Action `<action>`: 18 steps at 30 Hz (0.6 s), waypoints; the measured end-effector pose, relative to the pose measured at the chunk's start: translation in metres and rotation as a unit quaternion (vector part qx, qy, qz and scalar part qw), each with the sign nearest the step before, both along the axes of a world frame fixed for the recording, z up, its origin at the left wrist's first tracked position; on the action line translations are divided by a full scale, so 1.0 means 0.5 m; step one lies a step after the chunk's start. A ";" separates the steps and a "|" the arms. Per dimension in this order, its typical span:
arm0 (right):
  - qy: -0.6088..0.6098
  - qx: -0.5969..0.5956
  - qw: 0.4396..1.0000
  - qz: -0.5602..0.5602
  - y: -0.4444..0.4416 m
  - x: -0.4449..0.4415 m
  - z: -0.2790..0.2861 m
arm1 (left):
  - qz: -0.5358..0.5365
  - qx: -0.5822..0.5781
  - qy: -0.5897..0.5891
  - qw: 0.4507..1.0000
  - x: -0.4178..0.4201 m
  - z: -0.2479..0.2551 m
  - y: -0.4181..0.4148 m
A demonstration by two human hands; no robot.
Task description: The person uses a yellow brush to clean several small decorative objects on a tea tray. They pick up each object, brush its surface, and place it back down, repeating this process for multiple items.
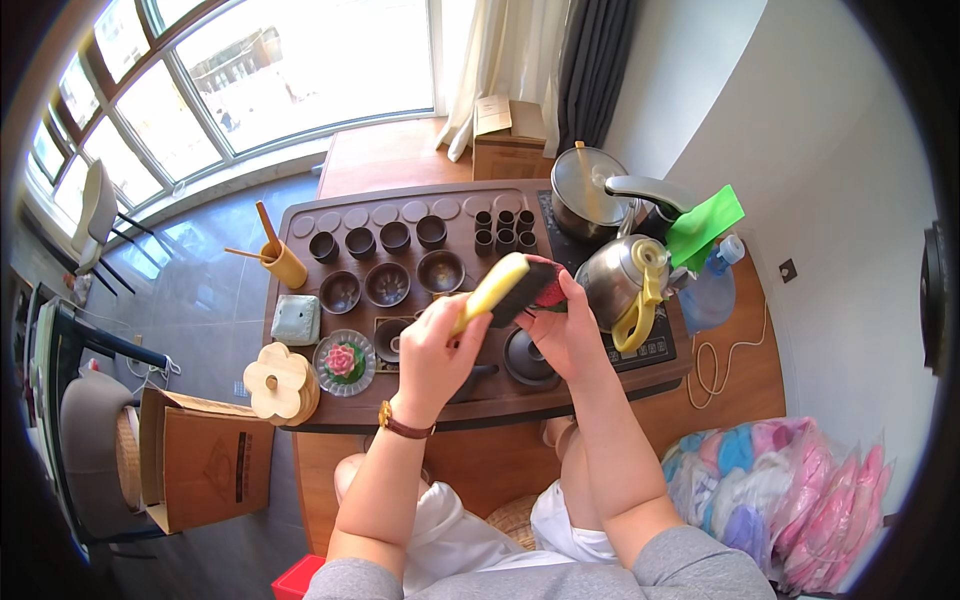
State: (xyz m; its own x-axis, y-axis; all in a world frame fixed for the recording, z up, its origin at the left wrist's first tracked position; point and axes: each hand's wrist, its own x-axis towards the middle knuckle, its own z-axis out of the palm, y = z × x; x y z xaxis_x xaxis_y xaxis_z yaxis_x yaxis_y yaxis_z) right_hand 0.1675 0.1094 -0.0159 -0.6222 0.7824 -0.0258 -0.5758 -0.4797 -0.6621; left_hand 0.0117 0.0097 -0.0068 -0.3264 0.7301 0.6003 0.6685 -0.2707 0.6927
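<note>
My left hand (431,349), with a watch on its wrist, grips a brush (504,289) by its pale yellow handle. The black bristles face a red, textured object (553,291) in my right hand (559,341). Bristles and object overlap; I cannot tell what the object is. Both hands are above a dark wooden tea tray (420,409). Below my right hand sits a dark teapot (523,358), partly covered by it. Beyond my left hand stand three dark bowls, among them a bowl (387,284), and several dark cups, including a cup (395,237).
A steel kettle (611,281) and a lidded pot (589,202) stand at the right. At the left are a bamboo holder (283,266), a glass dish (330,375) with a pink flower, and a flower-shaped wooden stack (281,382). Plastic-wrapped bundles (780,495) lie low right.
</note>
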 end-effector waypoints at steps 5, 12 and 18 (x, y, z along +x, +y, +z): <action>0.035 -0.089 0.995 0.000 -0.001 -0.001 -0.003 | 0.056 -0.022 0.031 0.998 0.002 -0.013 0.006; 0.053 -0.057 0.996 0.041 0.007 0.000 -0.007 | 0.023 -0.033 0.036 0.999 0.016 -0.002 0.001; 0.073 -0.083 0.993 0.030 0.009 0.001 -0.010 | 0.033 -0.010 0.030 0.999 0.014 -0.003 0.003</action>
